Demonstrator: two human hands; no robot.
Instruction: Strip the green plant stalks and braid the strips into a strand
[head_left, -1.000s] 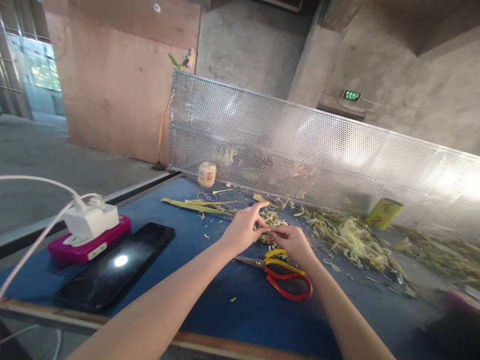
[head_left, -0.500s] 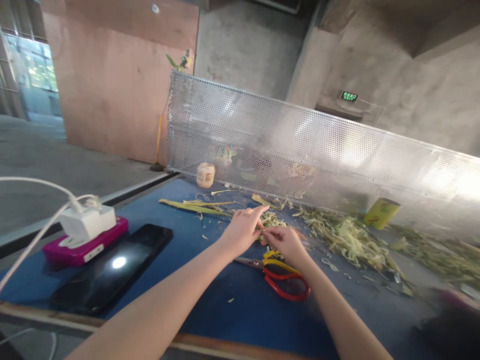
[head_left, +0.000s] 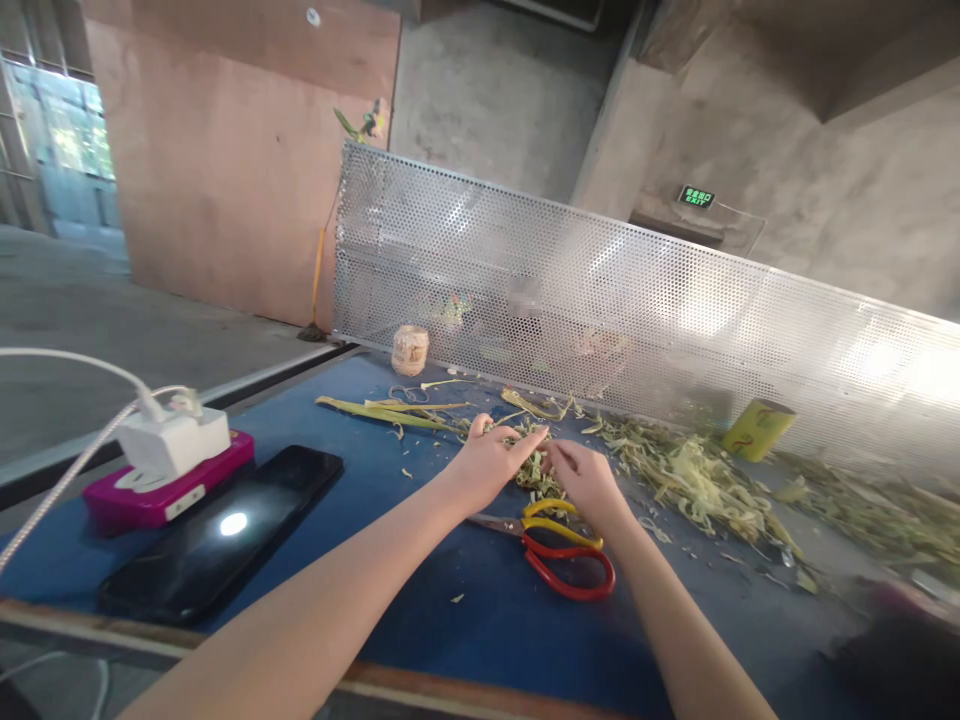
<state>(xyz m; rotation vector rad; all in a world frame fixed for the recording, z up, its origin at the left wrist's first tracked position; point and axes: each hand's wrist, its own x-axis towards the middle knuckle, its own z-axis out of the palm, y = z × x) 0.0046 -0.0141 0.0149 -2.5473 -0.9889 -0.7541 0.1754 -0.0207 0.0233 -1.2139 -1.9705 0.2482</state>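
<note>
My left hand hovers over a small heap of pale green shredded leaf strips, with its fingers apart and nothing seen in them. Close beside it, my right hand has its fingers curled together at the heap's right side. Whatever those fingertips hold is too small and hidden to name. Scissors with one yellow and one red handle lie just below the hands, blades pointing left.
Long leaf strips and a wrapped twine roll lie beyond, before a perforated metal screen. More dried plant strips and a yellow-green can are right. A phone and magenta power strip sit left.
The hands were fingertip to fingertip; now they have parted slightly. My left fingers have spread, and my right hand has shifted a little right, showing more of the yellow handle.
</note>
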